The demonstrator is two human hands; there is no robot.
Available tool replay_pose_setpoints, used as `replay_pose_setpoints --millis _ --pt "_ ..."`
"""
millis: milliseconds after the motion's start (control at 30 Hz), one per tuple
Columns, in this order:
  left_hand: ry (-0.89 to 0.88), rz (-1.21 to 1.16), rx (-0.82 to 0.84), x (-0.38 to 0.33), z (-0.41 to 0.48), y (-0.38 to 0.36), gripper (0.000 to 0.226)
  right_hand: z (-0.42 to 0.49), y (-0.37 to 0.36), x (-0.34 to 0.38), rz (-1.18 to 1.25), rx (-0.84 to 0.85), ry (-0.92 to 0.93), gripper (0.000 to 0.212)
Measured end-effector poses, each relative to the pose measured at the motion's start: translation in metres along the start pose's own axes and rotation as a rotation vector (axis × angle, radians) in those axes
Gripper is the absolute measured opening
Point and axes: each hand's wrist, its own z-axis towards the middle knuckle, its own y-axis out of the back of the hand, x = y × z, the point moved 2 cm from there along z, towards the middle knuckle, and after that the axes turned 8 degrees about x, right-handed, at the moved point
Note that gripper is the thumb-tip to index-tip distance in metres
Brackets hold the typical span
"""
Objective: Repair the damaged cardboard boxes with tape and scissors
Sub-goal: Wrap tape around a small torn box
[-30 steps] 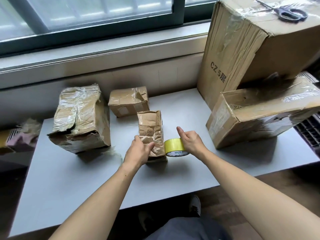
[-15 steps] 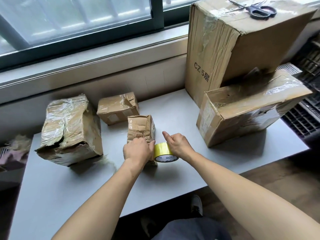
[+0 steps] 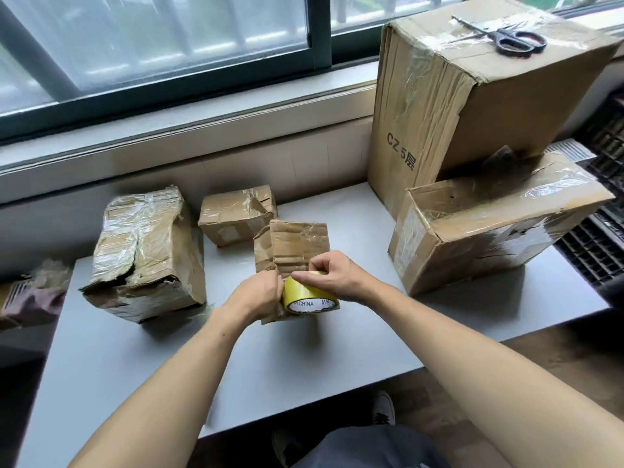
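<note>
One head-worn camera gave the only view, so no second view shared any part of the scene. It looked forward and steeply down from above the near edge of a grey table (image 3: 304, 373), facing a window (image 3: 162, 38) that ran across the top from 10 to 1 o'clock. Both forearms entered from 6 o'clock and met close below the lens, just under mid-frame. The wide angle bowed the sill and table edges. Tall boxes (image 3: 472, 106) at 2 o'clock stood near enough to show their tops. Shoes (image 3: 383, 408) and floor showed at 6 o'clock.
</note>
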Motion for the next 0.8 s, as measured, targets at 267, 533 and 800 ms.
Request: replay_pose_setpoints --millis 267,533,800 --pt "0.077 -0.338 0.037 0.033 -0.004 -0.028 0.035 0.009 0.003 0.005 -0.827 0.001 -0.060 0.040" --pt "0.313 -0.528 -0.076 0.021 -0.011 -0.051 0.060 0.020 -0.007 -0.003 -0.390 -0.176 -0.069 0.054" --pt "0.337 -0.625 -0.086 0.029 -0.008 -0.076 0.062 0.025 -0.018 -0.001 -0.157 -0.188 -0.075 0.056"
